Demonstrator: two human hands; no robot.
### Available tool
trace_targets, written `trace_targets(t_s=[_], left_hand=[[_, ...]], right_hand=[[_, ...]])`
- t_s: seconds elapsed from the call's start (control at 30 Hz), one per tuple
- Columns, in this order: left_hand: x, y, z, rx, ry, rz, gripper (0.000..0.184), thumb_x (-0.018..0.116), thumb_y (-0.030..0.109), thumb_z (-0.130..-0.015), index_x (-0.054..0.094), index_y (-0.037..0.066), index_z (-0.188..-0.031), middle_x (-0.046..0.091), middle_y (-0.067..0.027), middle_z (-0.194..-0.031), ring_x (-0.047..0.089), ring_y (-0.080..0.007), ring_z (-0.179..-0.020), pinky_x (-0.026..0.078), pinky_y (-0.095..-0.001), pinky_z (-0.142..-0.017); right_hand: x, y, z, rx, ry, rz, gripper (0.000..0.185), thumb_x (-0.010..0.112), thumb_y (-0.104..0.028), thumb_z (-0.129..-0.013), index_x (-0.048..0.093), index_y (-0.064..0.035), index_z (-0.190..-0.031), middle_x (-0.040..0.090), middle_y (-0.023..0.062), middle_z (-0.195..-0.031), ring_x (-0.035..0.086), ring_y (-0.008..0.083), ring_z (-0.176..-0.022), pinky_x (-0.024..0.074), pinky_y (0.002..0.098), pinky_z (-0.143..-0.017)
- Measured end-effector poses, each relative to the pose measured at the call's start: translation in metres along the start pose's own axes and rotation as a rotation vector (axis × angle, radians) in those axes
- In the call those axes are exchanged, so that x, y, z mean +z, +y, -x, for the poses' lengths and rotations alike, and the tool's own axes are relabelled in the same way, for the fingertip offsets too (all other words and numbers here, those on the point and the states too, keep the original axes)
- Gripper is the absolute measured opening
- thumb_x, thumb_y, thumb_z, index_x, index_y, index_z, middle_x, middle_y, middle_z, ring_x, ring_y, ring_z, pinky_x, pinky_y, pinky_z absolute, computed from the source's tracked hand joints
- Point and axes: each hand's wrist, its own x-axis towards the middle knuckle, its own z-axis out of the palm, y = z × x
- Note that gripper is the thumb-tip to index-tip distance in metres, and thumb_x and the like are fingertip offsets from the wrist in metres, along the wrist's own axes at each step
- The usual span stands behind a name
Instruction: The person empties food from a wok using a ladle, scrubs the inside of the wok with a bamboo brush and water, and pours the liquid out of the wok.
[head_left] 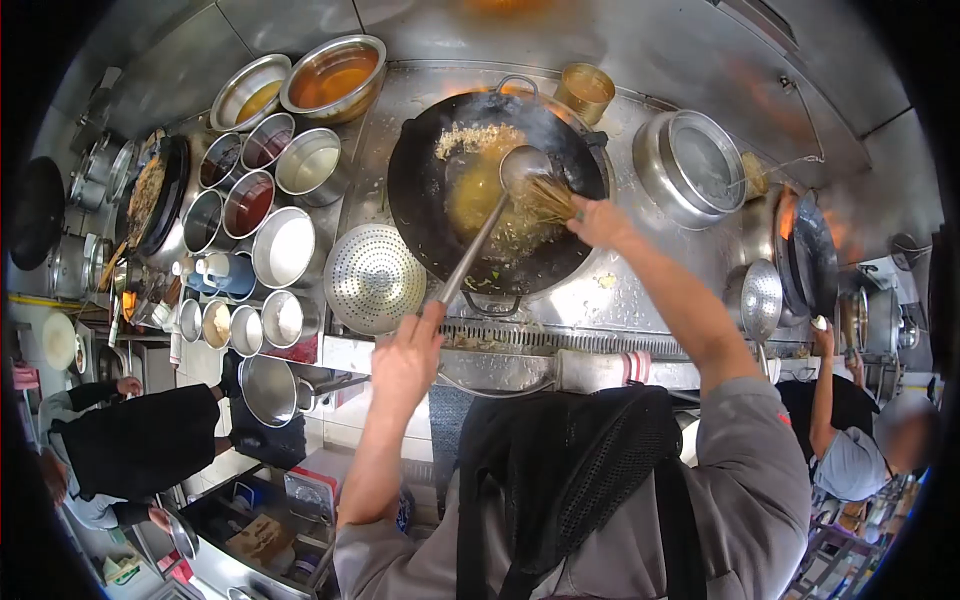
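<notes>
My left hand (404,354) is wrapped round the long handle of a steel ladle (524,167), whose bowl is over the black wok (418,205). In my right hand (602,223) is a bamboo wok brush (549,200), its bristles close against the ladle's bowl; whether they touch I cannot tell. Yellowish liquid (470,203) lies in the wok's bottom, with small pale bits strewn on its wall and around the liquid. Smoke or steam rises at the wok's far side, and an orange glow of fire shows behind the rim.
Left of the wok rest a perforated strainer (375,279), several pots of sauces, a white-filled pot (284,247) and a bowl of orange liquid (333,79). To the right are a large steel pot (690,168) and a skimmer (761,300). Other people stand at far left and far right.
</notes>
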Motion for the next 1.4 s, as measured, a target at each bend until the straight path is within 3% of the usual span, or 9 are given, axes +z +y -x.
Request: trace_targets(t_s=[0.13, 0.27, 0.57, 0.7, 0.87, 1.1, 1.2, 1.33, 1.4], left_hand=[[0.049, -0.001, 0.003, -0.087, 0.048, 0.259, 0.05, 0.074, 0.02, -0.091, 0.054, 0.01, -0.136, 0.066, -0.013, -0.093, 0.072, -0.0281, -0.077, 0.058, -0.0427, -0.068], [0.105, -0.043, 0.023, -0.67, -0.412, 2.02, 0.035, 0.056, 0.032, -0.107, 0.058, 0.006, -0.131, 0.068, -0.009, -0.091, 0.065, -0.0179, -0.07, 0.049, -0.0278, -0.061], [0.091, -0.012, 0.029, -0.743, -0.294, 1.696, 0.034, 0.051, 0.039, -0.11, 0.056, 0.006, -0.112, 0.053, -0.0019, -0.078, 0.045, -0.0083, -0.053, 0.033, -0.0228, -0.043], [0.075, 0.003, 0.026, -0.782, -0.323, 1.678, 0.032, 0.053, 0.038, -0.109, 0.054, 0.006, -0.112, 0.053, -0.0012, -0.078, 0.046, -0.0078, -0.054, 0.033, -0.023, -0.043], [0.079, 0.002, 0.041, -0.689, -0.299, 1.585, 0.034, 0.053, 0.04, -0.109, 0.056, 0.006, -0.115, 0.051, -0.0015, -0.079, 0.046, -0.0077, -0.054, 0.033, -0.0223, -0.042], [0.083, -0.007, 0.032, -0.605, -0.232, 1.294, 0.037, 0.051, 0.043, -0.109, 0.056, 0.008, -0.096, 0.051, 0.0011, -0.071, 0.046, -0.0064, -0.05, 0.034, -0.0236, -0.042], [0.087, -0.021, 0.031, -0.601, -0.279, 1.209, 0.039, 0.054, 0.043, -0.108, 0.06, 0.005, -0.104, 0.054, 0.0012, -0.072, 0.049, -0.008, -0.058, 0.039, -0.0262, -0.051], [0.091, -0.025, 0.027, -0.593, -0.276, 1.212, 0.038, 0.054, 0.041, -0.108, 0.062, 0.003, -0.106, 0.056, 0.0007, -0.071, 0.051, -0.0081, -0.059, 0.041, -0.0272, -0.053], [0.087, -0.028, 0.029, -0.585, -0.288, 1.144, 0.038, 0.054, 0.04, -0.108, 0.063, 0.003, -0.107, 0.056, 0.0006, -0.071, 0.052, -0.0079, -0.06, 0.042, -0.0271, -0.053]], right_hand=[[0.004, -0.048, 0.046, -0.064, 0.05, -0.389, 0.062, 0.063, -0.043, -0.097, 0.052, -0.0102, -0.148, 0.065, 0.0297, -0.13, 0.068, 0.0475, -0.111, 0.0533, 0.0501, -0.101], [0.0, -0.085, 0.109, -0.27, 0.169, -0.074, 0.068, 0.063, -0.042, -0.098, 0.038, -0.0221, -0.158, 0.066, 0.0251, -0.115, 0.071, 0.0443, -0.095, 0.0572, 0.0514, -0.09], [-0.054, -0.069, 0.13, -0.41, 0.377, 0.002, 0.061, 0.066, -0.04, -0.097, 0.047, -0.0307, -0.154, 0.064, 0.0173, -0.109, 0.071, 0.0407, -0.088, 0.0588, 0.051, -0.08], [0.007, -0.056, 0.064, -0.446, 0.28, 0.088, 0.066, 0.062, -0.043, -0.1, 0.036, -0.0277, -0.159, 0.064, 0.0224, -0.121, 0.072, 0.0424, -0.093, 0.0598, 0.0517, -0.081], [0.002, -0.027, -0.033, -0.004, 0.277, 0.084, 0.058, 0.061, -0.044, -0.099, 0.043, -0.0263, -0.152, 0.065, 0.0244, -0.123, 0.071, 0.043, -0.104, 0.0581, 0.0522, -0.089], [-0.017, -0.035, -0.017, -0.184, 0.306, 0.045, 0.063, 0.064, -0.043, -0.098, 0.046, -0.0263, -0.155, 0.066, 0.0243, -0.125, 0.066, 0.0437, -0.114, 0.0536, 0.0509, -0.1], [-0.06, -0.026, -0.044, -0.033, 0.179, 0.283, 0.062, 0.066, -0.04, -0.096, 0.047, -0.0254, -0.153, 0.066, 0.0235, -0.125, 0.067, 0.0446, -0.112, 0.0539, 0.0529, -0.099], [-0.054, -0.031, -0.011, -0.065, 0.489, 0.003, 0.052, 0.068, -0.034, -0.094, 0.057, -0.0156, -0.141, 0.065, 0.0201, -0.129, 0.07, 0.0389, -0.111, 0.0569, 0.0492, -0.095], [-0.041, -0.023, -0.014, -0.127, 0.295, 0.193, 0.049, 0.067, -0.033, -0.094, 0.059, -0.0173, -0.14, 0.065, 0.0203, -0.127, 0.069, 0.0406, -0.112, 0.0561, 0.0498, -0.096]])
